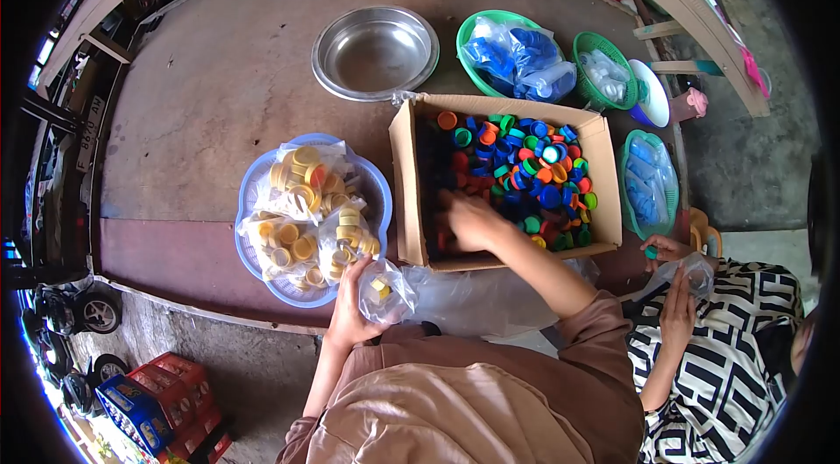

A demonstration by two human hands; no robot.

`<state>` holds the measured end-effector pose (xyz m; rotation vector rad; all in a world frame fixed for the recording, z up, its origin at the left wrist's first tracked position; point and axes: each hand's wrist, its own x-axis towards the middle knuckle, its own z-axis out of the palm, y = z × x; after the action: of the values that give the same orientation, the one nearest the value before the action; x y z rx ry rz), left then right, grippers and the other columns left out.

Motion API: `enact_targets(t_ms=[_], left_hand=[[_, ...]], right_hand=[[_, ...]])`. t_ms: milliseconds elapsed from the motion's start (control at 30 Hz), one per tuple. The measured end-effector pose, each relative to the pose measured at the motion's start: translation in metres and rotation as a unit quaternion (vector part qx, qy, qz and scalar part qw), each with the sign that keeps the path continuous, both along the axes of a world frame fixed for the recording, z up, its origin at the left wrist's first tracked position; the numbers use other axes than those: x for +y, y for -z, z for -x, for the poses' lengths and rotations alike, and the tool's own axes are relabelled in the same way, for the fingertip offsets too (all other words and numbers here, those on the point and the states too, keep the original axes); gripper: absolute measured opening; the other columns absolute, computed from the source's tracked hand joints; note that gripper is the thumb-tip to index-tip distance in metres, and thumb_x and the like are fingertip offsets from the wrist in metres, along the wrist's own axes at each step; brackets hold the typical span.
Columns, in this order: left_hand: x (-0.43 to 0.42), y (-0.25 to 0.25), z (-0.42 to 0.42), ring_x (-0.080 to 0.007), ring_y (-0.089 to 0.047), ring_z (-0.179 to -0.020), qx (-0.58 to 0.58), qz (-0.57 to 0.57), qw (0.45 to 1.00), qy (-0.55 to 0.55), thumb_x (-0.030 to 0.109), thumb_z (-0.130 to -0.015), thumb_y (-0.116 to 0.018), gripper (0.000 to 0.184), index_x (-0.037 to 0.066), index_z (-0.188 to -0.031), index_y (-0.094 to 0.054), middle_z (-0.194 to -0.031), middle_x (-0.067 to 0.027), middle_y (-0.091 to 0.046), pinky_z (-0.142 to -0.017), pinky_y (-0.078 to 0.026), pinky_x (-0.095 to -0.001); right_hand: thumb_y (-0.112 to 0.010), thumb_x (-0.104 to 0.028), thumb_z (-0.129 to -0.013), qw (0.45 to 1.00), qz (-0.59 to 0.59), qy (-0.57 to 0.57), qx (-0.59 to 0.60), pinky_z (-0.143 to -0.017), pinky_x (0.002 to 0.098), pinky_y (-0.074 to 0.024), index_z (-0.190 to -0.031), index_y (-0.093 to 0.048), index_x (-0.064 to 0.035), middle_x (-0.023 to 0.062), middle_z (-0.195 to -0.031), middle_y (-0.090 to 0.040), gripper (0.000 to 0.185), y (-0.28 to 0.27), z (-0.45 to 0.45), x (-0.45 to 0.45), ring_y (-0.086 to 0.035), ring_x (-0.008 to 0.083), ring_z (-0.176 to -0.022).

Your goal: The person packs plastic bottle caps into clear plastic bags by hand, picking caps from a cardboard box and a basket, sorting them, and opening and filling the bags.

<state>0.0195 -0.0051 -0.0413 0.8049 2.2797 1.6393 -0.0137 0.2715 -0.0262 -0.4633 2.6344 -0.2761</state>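
Observation:
My left hand is closed on the side of a clear plastic bag, its mouth spread wide, with something yellow at the bottom. A cardboard box full of loose plastic bottle caps in blue, green, orange and red stands before me. Inside its left part is my right hand, reaching down among the caps. Shadow hides those fingertips, so whether they grip a cap does not show. Just beyond my left hand, a light-blue basket holds several clear bags of yellowish caps.
A steel basin sits behind the box. Green baskets with bagged blue and clear items stand at the back right and right. Plastic sheeting lies along the front edge. At right, a co-worker's hand holds a clear bag.

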Motion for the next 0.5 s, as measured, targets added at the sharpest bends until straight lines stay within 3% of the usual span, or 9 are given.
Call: enact_targets(t_ms=[33, 133, 200, 233, 367, 500], left_hand=[[0.000, 0.000, -0.001, -0.0339, -0.047, -0.110, 0.001, 0.002, 1.000, -0.002, 0.024, -0.056, -0.081, 0.091, -0.001, -0.129, -0.032, -0.121, -0.0195, -0.045, -0.095, -0.036, -0.0415], [-0.003, 0.001, -0.002, -0.0336, -0.047, -0.111, -0.002, -0.004, 1.000, -0.017, 0.025, -0.057, -0.081, 0.091, -0.002, -0.129, -0.033, -0.122, -0.0191, -0.045, -0.096, -0.036, -0.0412], [-0.005, 0.009, -0.003, -0.0334, -0.046, -0.112, -0.032, -0.013, 0.999, -0.023, 0.026, -0.057, -0.081, 0.091, -0.002, -0.129, -0.033, -0.123, -0.0189, -0.044, -0.096, -0.036, -0.0411], [-0.005, 0.012, -0.003, -0.0333, -0.046, -0.112, -0.047, -0.018, 0.998, -0.025, 0.026, -0.057, -0.080, 0.091, -0.002, -0.129, -0.033, -0.123, -0.0188, -0.044, -0.096, -0.036, -0.0411], [-0.002, 0.013, 0.000, -0.0332, -0.046, -0.112, -0.042, -0.014, 0.999, -0.019, 0.026, -0.057, -0.080, 0.091, -0.002, -0.129, -0.033, -0.124, -0.0185, -0.044, -0.096, -0.036, -0.0411], [-0.003, 0.013, 0.002, -0.0330, -0.047, -0.111, -0.031, -0.012, 0.999, -0.013, 0.026, -0.056, -0.080, 0.092, -0.002, -0.129, -0.033, -0.122, -0.0187, -0.045, -0.095, -0.037, -0.0410]], right_hand=[[-0.069, -0.015, -0.059, 0.999, -0.053, 0.003, 0.010, -0.076, 0.0416, -0.0491, -0.086, -0.066, -0.0075, 0.0165, -0.109, -0.051, 0.028, 0.003, 0.000, 0.010, -0.054, 0.0324, -0.097], [-0.067, -0.011, -0.060, 0.990, 0.035, 0.105, 0.086, -0.072, 0.0394, -0.0493, -0.079, -0.061, -0.0074, 0.0127, -0.095, -0.054, 0.021, -0.006, -0.007, 0.042, -0.057, 0.0305, -0.085], [-0.065, -0.007, -0.062, 0.984, 0.096, 0.147, 0.041, -0.067, 0.0371, -0.0483, -0.076, -0.059, -0.0078, 0.0101, -0.088, -0.052, 0.016, -0.019, -0.007, 0.059, -0.058, 0.0274, -0.079], [-0.063, -0.004, -0.063, 0.974, 0.136, 0.162, 0.078, -0.064, 0.0347, -0.0466, -0.076, -0.056, -0.0078, 0.0083, -0.084, -0.049, 0.014, -0.022, -0.012, 0.065, -0.057, 0.0254, -0.076], [-0.062, 0.003, -0.064, 0.942, 0.249, 0.210, 0.086, -0.064, 0.0292, -0.0454, -0.079, -0.055, -0.0004, 0.0064, -0.080, -0.050, 0.017, -0.028, -0.015, 0.085, -0.053, 0.0170, -0.070], [-0.061, 0.002, -0.066, 0.932, 0.266, 0.232, 0.086, -0.066, 0.0282, -0.0465, -0.082, -0.056, -0.0005, 0.0062, -0.082, -0.053, 0.017, -0.028, -0.014, 0.090, -0.055, 0.0165, -0.071]])
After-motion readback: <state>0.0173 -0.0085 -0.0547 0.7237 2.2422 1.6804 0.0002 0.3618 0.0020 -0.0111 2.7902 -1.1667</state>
